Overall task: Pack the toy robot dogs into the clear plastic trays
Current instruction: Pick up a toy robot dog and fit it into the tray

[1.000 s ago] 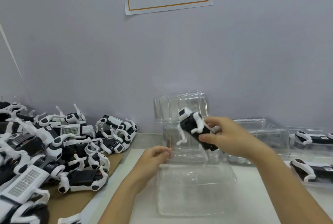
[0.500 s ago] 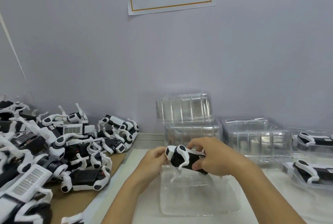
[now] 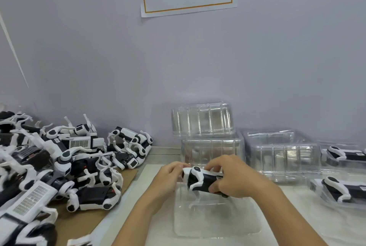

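Note:
A black and white toy robot dog (image 3: 200,178) is held just above the far end of a clear plastic tray (image 3: 215,220) lying flat on the white table. My right hand (image 3: 229,178) grips the dog's body from the right, fingers curled over its top. My left hand (image 3: 168,176) touches its head end from the left, fingers curled at the head. The dog's legs hang down toward the tray.
A heap of loose robot dogs (image 3: 59,166) covers the cardboard sheet (image 3: 83,220) on the left. Stacked empty clear trays (image 3: 206,125) stand against the wall behind my hands, more trays (image 3: 281,152) to their right. Two packed dogs (image 3: 344,188) lie in trays at far right.
My right hand brought the dog down from chest height in front of the stacked trays to just above the flat tray. My left hand moved up to meet its head.

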The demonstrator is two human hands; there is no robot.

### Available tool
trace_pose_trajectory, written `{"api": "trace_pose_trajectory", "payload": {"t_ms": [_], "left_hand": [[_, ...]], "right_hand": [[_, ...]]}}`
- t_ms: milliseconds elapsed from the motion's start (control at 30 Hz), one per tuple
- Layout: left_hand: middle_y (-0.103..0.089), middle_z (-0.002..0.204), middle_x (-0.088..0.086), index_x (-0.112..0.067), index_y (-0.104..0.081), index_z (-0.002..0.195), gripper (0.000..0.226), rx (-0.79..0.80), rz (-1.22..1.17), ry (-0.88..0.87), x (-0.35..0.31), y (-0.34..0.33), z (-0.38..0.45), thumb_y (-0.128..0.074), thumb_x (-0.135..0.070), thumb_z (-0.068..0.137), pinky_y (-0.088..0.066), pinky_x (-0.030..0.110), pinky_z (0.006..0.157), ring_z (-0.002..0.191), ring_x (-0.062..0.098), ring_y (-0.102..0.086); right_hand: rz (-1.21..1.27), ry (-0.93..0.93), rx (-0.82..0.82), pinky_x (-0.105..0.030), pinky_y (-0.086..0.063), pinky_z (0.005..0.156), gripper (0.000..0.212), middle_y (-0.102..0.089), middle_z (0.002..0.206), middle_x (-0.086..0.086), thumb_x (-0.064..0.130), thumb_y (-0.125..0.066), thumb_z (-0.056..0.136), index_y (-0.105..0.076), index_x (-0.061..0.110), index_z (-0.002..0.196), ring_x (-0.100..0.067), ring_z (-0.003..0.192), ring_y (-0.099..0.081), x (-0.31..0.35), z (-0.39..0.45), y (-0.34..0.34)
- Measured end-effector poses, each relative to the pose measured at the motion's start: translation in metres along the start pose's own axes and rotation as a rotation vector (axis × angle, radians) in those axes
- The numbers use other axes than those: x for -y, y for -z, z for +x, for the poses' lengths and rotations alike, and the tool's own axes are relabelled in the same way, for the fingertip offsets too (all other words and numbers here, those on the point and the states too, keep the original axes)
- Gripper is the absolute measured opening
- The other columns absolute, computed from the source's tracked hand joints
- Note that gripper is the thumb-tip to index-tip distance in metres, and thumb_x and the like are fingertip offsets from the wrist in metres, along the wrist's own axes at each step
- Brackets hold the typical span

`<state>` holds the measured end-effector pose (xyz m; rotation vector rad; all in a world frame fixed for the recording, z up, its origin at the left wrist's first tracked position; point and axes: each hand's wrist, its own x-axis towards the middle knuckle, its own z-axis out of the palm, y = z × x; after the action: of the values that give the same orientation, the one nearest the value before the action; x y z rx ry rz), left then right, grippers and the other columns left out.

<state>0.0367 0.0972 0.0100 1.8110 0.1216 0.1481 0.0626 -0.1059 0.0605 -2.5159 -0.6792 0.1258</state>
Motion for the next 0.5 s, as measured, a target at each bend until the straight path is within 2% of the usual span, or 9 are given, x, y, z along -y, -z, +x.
{"api": "trace_pose_trajectory", "payload": {"t_ms": [100,200,333,400,500], "left_hand": [[-0.075,0.105,-0.006,-0.022,-0.076,0.104,0.027,0.037,-0.073,-0.002,0.001,0.0,0.0,-0.05,-0.029,0.102,-0.049,0.031,0.096,0.105,0.013,-0.066],[-0.074,0.11,-0.004,-0.02,-0.073,0.109,0.021,0.065,-0.104,-0.017,0.002,-0.002,-0.001,-0.056,-0.029,0.1,-0.047,0.034,0.103,0.113,0.013,-0.064],[-0.075,0.106,0.0,-0.016,-0.072,0.107,0.02,0.029,-0.14,0.026,0.0,-0.004,-0.001,-0.056,-0.024,0.1,-0.046,0.038,0.103,0.111,0.02,-0.065],[-0.076,0.105,0.003,-0.014,-0.073,0.106,0.019,0.011,-0.163,0.049,-0.001,-0.003,-0.001,-0.056,-0.022,0.099,-0.046,0.041,0.103,0.109,0.022,-0.066],[-0.075,0.103,0.006,-0.012,-0.074,0.102,0.018,-0.009,-0.211,0.075,-0.001,-0.003,0.001,-0.057,-0.017,0.097,-0.046,0.045,0.104,0.106,0.026,-0.065]], "right_hand": [[0.052,0.015,-0.003,-0.017,-0.047,0.063,0.044,-0.058,0.097,0.018,0.024,-0.08,0.078,-0.068,0.035,0.119,-0.003,0.076,-0.059,-0.004,0.002,-0.003],[0.066,0.026,-0.019,-0.02,-0.05,0.062,0.04,-0.062,0.095,0.014,0.022,-0.079,0.078,-0.07,0.036,0.115,-0.002,0.069,-0.06,-0.005,0.004,-0.006],[0.036,0.041,-0.073,-0.03,-0.055,0.073,0.032,-0.064,0.095,0.01,0.026,-0.075,0.075,-0.072,0.037,0.105,-0.004,0.08,-0.057,-0.006,0.006,-0.014],[0.059,0.048,-0.087,-0.033,-0.056,0.073,0.031,-0.066,0.092,0.012,0.025,-0.075,0.074,-0.073,0.037,0.103,-0.005,0.08,-0.059,-0.005,0.006,-0.017],[0.096,0.055,-0.101,-0.025,-0.051,0.067,0.032,-0.065,0.084,0.02,0.024,-0.078,0.073,-0.074,0.039,0.101,0.002,0.074,-0.057,-0.005,0.007,-0.019]]}}
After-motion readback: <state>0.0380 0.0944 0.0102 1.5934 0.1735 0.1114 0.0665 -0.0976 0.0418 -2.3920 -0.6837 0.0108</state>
